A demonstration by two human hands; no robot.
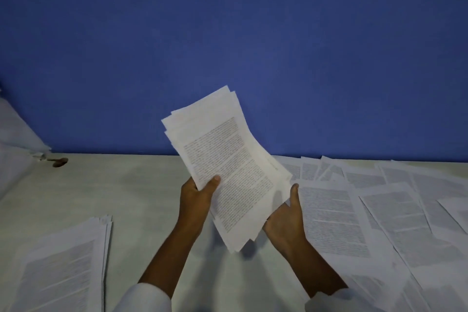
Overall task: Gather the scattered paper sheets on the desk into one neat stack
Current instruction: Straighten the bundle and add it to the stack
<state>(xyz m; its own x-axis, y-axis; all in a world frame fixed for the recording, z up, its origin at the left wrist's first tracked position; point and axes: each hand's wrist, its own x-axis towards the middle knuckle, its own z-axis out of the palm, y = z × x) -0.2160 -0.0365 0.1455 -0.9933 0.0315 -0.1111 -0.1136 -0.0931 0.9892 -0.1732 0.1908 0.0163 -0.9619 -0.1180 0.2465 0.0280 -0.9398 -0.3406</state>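
A bundle of printed sheets (pixel 228 167) is being held up above the desk (pixel 141 192), tilted so its top leans toward the left, with the edges fanned out unevenly rather than squared. The left hand (pixel 196 197) is gripping the bundle's left edge, thumb pressing on the front page and fingers hidden behind. The right hand (pixel 287 220) is holding the lower right edge — thumb lying up along the paper's side, the rest of the fingers tucked underneath out of sight. Both white sleeves are showing at the bottom of the view.

Loose sheets (pixel 374 213) are lying scattered and overlapping across the right part of the desk, running back to the blue wall (pixel 228 45). A separate pile of pages (pixel 63 266) is sitting at the near left corner, its edges roughly lined up. Far back on the left, a small brown object (pixel 60 161) is resting on the desk near a pale draped cloth (pixel 17 144) — too blurred to name.
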